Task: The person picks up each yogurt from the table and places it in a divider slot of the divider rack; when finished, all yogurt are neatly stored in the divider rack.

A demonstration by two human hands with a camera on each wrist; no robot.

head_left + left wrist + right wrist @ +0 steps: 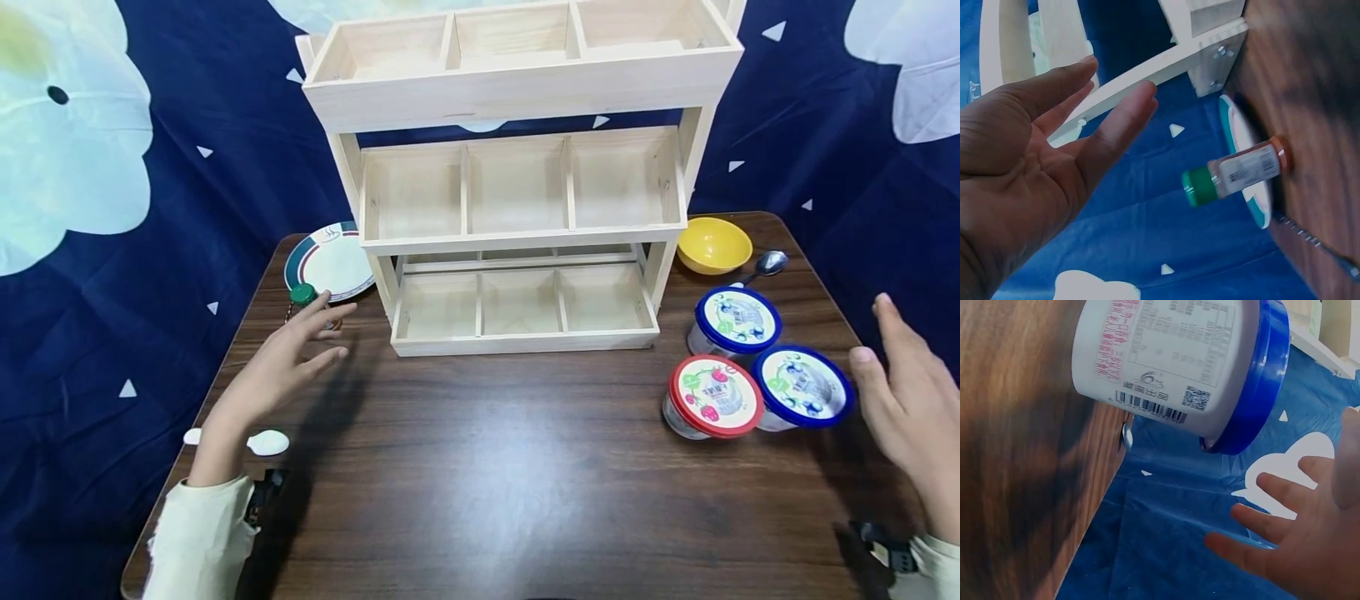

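Here, three tubs (717,397), between hands (274,363) (913,404), nearer right

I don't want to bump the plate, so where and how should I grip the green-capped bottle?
Best perhaps around the labelled middle of the green-capped bottle, with the left hand coming from the near side. It stands upright, slim and round, and the plate lies behind it, so the near side looks freer.

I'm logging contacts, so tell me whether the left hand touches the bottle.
Apart: the left wrist view shows blue cloth between the left hand and the bottle.
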